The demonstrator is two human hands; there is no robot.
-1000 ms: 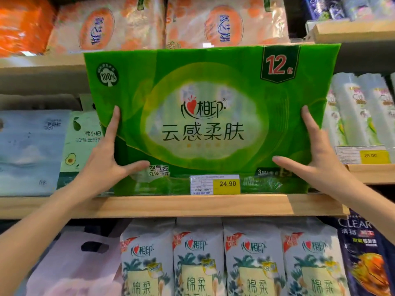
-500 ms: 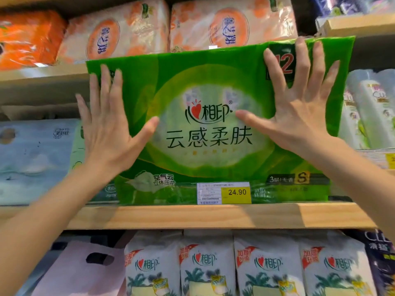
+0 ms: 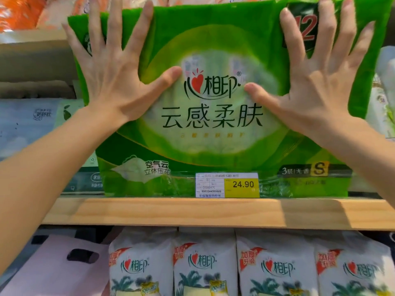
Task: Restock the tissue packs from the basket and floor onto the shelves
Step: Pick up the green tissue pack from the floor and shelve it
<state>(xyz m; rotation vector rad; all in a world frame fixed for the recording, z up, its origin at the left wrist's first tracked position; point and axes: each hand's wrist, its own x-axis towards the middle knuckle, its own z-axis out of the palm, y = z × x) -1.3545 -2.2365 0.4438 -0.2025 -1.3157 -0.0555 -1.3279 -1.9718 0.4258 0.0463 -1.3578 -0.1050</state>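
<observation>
The green tissue pack (image 3: 213, 124) fills the centre of the frame, standing upright on the wooden shelf (image 3: 213, 212), its bottom edge behind the yellow price tag (image 3: 227, 185). Judged from the look: bulky but light, soft rolls under slick plastic film — the face dents under pressure and the film could slide under a palm. Best taken at the two side edges or from beneath; flat palms work for pushing it back.

The left hand (image 3: 111, 82) at centre left and the right hand (image 3: 320, 86) at centre right both lie flat on the pack's front, fingers spread wide, thumbs pointing inward toward the logo, gripping nothing.

Around it: white tissue packs (image 3: 205, 263) in a row on the shelf below, a pink plastic bag (image 3: 53, 270) at lower left, pale blue packs (image 3: 25, 124) at mid left close beside the green pack, orange packs (image 3: 19, 11) at upper left — blurred. At the right edge, pale packs, too blurred to name. The upper shelf sits close over the pack's top flap, so clearance looks tight.
</observation>
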